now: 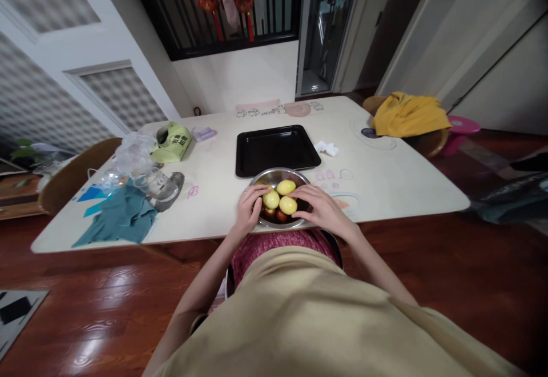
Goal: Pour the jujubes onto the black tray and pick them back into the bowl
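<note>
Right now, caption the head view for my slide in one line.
Left hand and right hand at a metal bowl of rounded yellow items, before a black baking tray.

Teal cloth [122, 215] and green box [178, 141] left of my fingers [256, 189], white tissue [327, 148] ahead and right of them, yellow cloth [409, 115] farther right, pink stool [466, 124] beside it.

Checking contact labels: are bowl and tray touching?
Cannot tell: the head view shows the bowl overlapping the near edge of the tray, hiding any contact or gap.
</note>
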The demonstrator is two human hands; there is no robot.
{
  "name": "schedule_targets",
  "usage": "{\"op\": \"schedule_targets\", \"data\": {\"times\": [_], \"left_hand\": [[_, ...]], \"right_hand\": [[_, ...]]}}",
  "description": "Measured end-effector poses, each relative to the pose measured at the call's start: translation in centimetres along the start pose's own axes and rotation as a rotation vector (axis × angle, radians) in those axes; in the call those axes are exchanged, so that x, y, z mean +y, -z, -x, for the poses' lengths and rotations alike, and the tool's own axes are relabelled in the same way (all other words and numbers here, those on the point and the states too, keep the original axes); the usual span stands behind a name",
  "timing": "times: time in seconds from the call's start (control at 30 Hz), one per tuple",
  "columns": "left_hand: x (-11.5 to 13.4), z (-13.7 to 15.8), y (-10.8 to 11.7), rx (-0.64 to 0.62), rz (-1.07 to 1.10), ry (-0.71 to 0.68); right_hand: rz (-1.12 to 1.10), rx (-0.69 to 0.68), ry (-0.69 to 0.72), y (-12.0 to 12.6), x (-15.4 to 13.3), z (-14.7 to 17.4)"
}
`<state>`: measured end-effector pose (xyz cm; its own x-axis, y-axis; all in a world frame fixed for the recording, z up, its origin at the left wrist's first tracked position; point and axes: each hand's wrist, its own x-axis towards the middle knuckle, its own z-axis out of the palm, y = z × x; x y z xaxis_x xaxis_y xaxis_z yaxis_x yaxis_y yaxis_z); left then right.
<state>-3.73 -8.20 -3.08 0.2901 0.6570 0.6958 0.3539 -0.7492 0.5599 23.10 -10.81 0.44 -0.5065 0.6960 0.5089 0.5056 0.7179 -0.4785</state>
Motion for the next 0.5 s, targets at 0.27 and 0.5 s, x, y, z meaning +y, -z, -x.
{"op": "schedule_targets", "data": {"times": [0.27,0.5], "left_hand": [[0.14,-0.05,0.02,-0.012,-0.011,-0.011],[0.14,0.04,0.09,-0.017,-0.020,-0.001]], "right_hand": [[-0.023,0.086,-0.025,-0.66,-0.49,-0.48],[-0.021,0.054,-0.042,-0.69,-0.45,-0.62]]}}
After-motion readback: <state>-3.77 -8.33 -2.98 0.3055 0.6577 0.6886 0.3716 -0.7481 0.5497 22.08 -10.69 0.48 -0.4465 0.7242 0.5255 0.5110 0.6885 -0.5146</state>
